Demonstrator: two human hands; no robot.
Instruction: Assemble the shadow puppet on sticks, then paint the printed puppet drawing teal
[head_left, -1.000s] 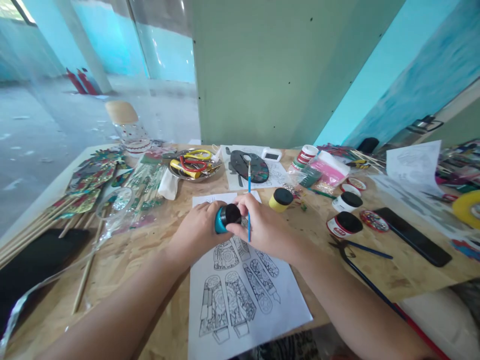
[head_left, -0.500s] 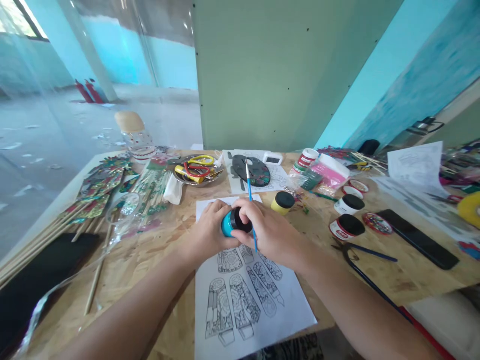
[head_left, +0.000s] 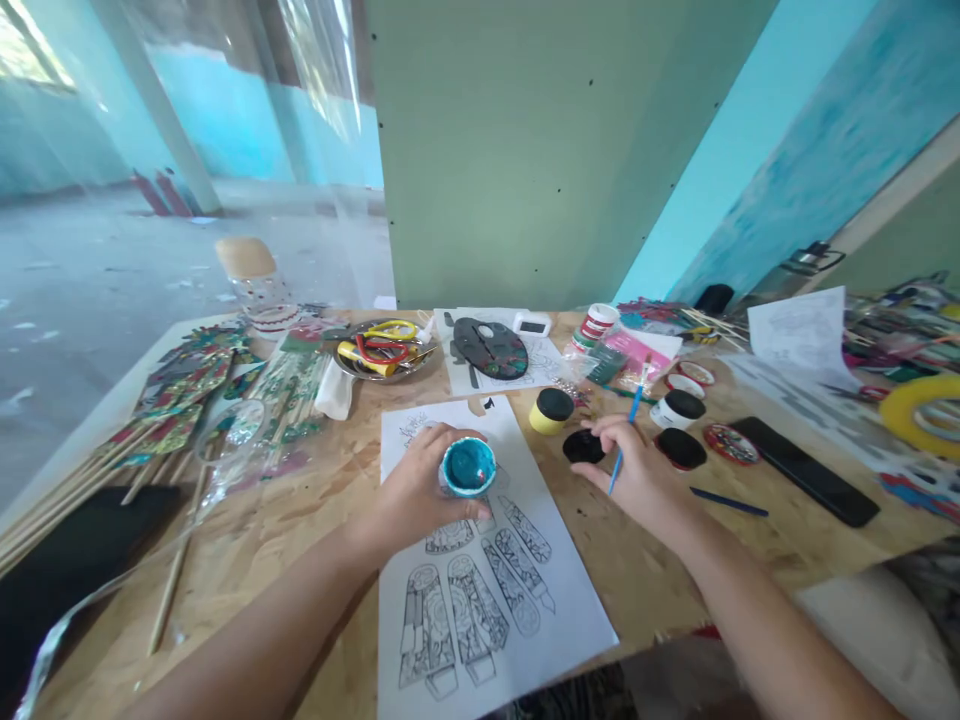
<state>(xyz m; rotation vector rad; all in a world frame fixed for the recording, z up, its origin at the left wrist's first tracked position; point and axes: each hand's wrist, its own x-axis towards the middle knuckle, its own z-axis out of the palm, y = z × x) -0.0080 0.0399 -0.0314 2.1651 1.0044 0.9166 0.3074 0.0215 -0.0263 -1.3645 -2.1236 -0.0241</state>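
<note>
My left hand is wrapped round an uncapped jar of turquoise paint, its mouth facing up towards me. The jar is over a sheet of paper with printed line drawings. Off to the right, my right hand has a thin blue paintbrush between its fingers, bristles upward. Its thumb and fingertips are at the edge of a black jar lid, low over the wood table; whether the lid touches the table I cannot tell. Just beyond the lid stands a yellow jar with a black cap.
A dark palette lies on papers at the back, left of a pink packet. A metal dish of tools and wooden sticks are leftward. Rightward are a white jar, a black phone and yellow tape.
The black lid has come off the turquoise jar. My right hand has moved right with the lid and paintbrush, while my left hand keeps the jar over the paper.
</note>
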